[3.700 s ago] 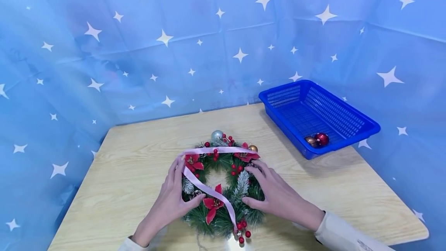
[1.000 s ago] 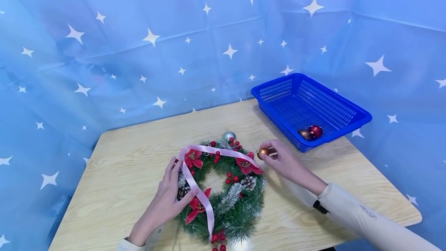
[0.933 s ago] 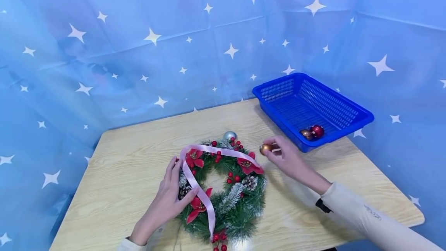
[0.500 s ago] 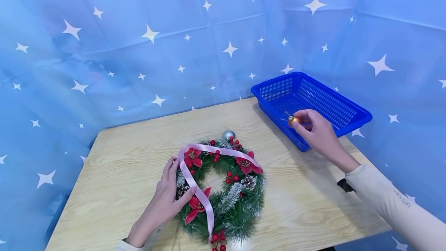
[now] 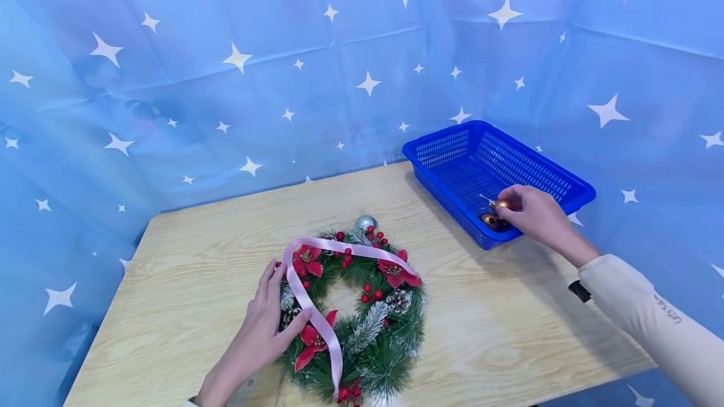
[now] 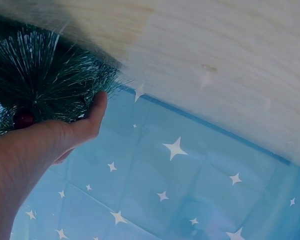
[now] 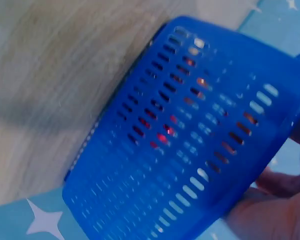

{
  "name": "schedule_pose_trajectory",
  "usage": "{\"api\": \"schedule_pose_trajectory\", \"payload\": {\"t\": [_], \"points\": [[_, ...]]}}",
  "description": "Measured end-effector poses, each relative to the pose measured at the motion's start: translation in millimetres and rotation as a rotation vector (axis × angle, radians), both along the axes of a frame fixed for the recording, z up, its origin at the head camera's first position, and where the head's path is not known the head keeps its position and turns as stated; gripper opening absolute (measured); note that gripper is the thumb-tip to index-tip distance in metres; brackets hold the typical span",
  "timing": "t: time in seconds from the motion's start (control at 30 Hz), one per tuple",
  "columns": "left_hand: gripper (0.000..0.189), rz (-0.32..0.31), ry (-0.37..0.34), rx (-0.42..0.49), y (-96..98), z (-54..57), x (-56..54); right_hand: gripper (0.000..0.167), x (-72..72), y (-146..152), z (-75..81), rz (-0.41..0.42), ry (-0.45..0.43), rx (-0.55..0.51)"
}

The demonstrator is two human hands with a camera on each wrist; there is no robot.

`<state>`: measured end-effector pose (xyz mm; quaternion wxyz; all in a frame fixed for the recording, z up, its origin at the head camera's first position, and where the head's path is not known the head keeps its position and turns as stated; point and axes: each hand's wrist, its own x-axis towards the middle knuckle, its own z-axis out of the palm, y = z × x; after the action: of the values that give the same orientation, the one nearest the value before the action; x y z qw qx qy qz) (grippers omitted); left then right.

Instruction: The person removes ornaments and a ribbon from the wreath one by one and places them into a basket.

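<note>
A green Christmas wreath (image 5: 390, 350) with red flowers, berries and pinecones lies on the table, a pink ribbon (image 5: 298, 287) draped over it. My left hand (image 5: 254, 328) rests along the wreath's left side, thumb on top and fingers at the outer edge. The left wrist view shows it against the needles (image 6: 35, 75). Over the near corner of the blue basket (image 5: 421, 171), my right hand (image 5: 537, 218) pinches a gold bauble (image 5: 503, 205) with a thin string. Just below it sits a bronze bauble (image 5: 489, 220). Something red (image 7: 165, 136) shows through the basket slots in the right wrist view.
A silver-blue bauble (image 5: 365, 223) is at the wreath's far edge. The wooden table (image 5: 198, 256) stretches left of the wreath and between wreath and basket. A blue star-patterned curtain (image 5: 317, 80) hangs behind.
My right hand has left the wreath, carried the gold bauble rightward from beside it, and lowered it into the basket area. My left hand stays at the wreath's left side.
</note>
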<state>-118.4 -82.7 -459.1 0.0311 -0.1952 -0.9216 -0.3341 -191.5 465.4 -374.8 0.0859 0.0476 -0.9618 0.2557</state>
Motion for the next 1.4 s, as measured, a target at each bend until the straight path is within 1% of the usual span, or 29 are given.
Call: {"api": "schedule_pose_trajectory", "payload": {"t": [0.1,0.17,0.37,0.5,0.63,0.77,0.87,0.93,1.03,1.07,1.13,1.17,1.2,1.27,1.3,1.37,1.4], "points": [[0.098,-0.002,-0.002,0.001,-1.3,0.9,0.5,0.031,-6.6,4.9,3.6,0.02,-0.079,0.071],[0.098,-0.002,-0.001,0.001,-1.8,1.3,0.3,0.031,-9.9,6.9,6.2,0.035,-0.132,0.099],[0.097,-0.004,-0.014,-0.004,-1.5,1.3,-0.6,0.028,-16.6,10.5,13.8,0.089,-0.295,0.155],[0.097,-0.015,-0.02,0.004,-1.8,1.4,-2.2,0.025,-21.4,11.9,18.5,0.112,-0.38,0.175],[0.097,-0.026,-0.015,0.006,-3.9,1.2,-4.3,0.021,-26.4,13.0,20.2,0.126,-0.421,0.183],[0.095,-0.053,0.002,0.011,-6.8,0.6,-6.7,0.015,-29.8,14.4,18.6,0.135,-0.449,0.187],[0.093,-0.076,0.011,0.02,-9.5,-0.1,-8.3,0.012,-30.5,14.5,16.3,0.146,-0.439,0.191],[0.092,-0.09,0.007,0.029,-11.1,0.2,-9.2,0.011,-29.0,13.6,14.3,0.144,-0.393,0.203],[0.092,-0.111,-0.002,0.043,-13.1,0.8,-11.1,0.019,-21.0,8.1,11.3,0.111,-0.295,0.202],[0.092,-0.118,-0.004,0.046,-13.4,1.2,-11.1,0.02,-17.0,4.5,8.7,0.094,-0.243,0.191],[0.092,-0.127,-0.011,0.049,-13.6,1.8,-11.6,0.021,-8.4,-6.3,1.7,0.071,-0.099,0.155],[0.092,-0.133,-0.011,0.05,-13.7,1.8,-12.2,0.019,-3.9,-13.9,-2.2,0.071,-0.01,0.129],[0.092,-0.139,-0.013,0.052,-13.9,2.0,-12.7,0.017,0.5,-22.6,-6.7,0.082,0.087,0.095],[0.093,-0.147,-0.023,0.054,-14.4,2.2,-14.1,0.014,10.4,-42.4,-15.0,0.132,0.267,0.048],[0.092,-0.15,-0.029,0.055,-14.7,2.1,-15.0,0.015,15.3,-52.7,-18.8,0.165,0.331,0.033],[0.093,-0.157,-0.044,0.057,-15.4,2.2,-16.8,0.02,25.4,-71.7,-24.5,0.227,0.419,0.008],[0.093,-0.159,-0.053,0.057,-15.6,2.5,-17.4,0.023,30.4,-79.7,-25.9,0.25,0.436,-0.001]]}}
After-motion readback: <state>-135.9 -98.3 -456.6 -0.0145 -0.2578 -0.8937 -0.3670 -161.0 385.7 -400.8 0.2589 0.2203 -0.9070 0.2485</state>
